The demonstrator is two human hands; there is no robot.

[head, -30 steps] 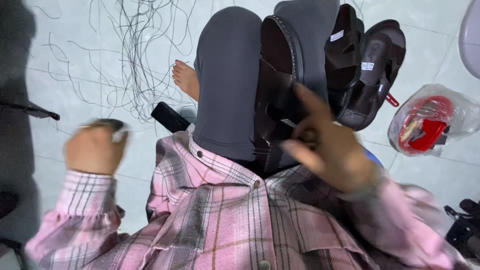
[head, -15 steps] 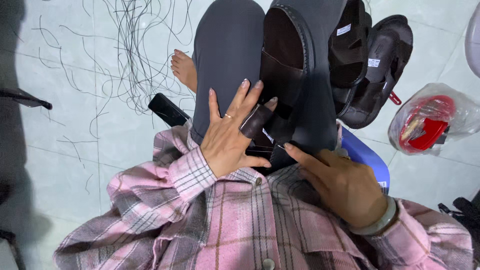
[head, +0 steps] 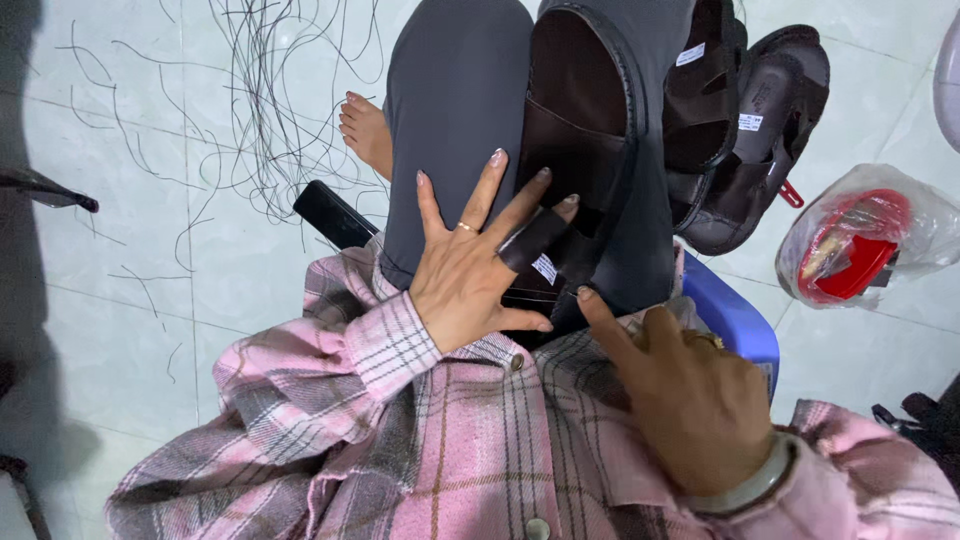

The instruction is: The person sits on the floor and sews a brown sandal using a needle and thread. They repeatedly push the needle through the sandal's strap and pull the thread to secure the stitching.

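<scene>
Left hand [head: 470,270] barely shifted; sandal strap [head: 535,243] crosses its fingers [head: 520,205].

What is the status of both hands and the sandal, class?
Left hand spread flat on brown sandal, strap between fingers. Right hand index touching sandal's near end. Nothing in the way; loose threads on floor.

Small white rectangular labels: one on the lap sandal's strap [head: 545,268], two on the floor sandals [head: 690,54] [head: 751,122]. Clear plastic bag [head: 925,235] with red contents, right.
</scene>
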